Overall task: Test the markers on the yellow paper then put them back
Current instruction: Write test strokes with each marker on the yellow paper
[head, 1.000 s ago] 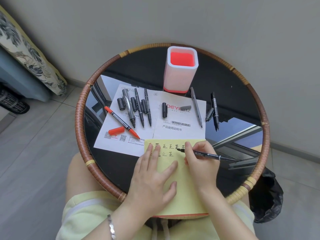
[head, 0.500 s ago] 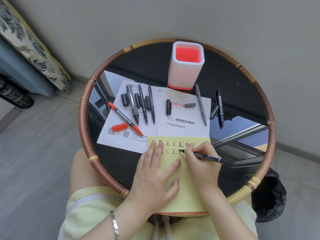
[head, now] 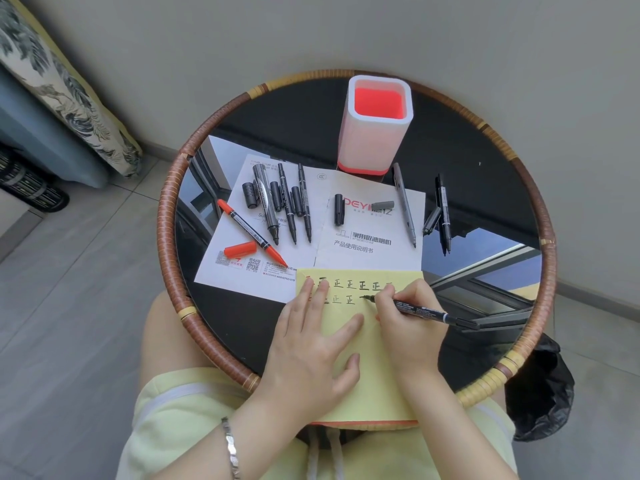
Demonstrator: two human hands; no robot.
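Round glass-topped table (head: 242,327) with rattan rim, set against grey wall. At 10 o'clock on white sheets: red marker (head: 251,232), uncapped, tip toward 5. Left hand (head: 311,348) flat, fingers spread wide, pinning yellow paper (head: 367,386) at 6. Right hand (head: 405,327) pinching black marker (head: 415,310), long axis 9-to-3, tip toward 9, touching paper. Pen holder (head: 375,133) at 12.
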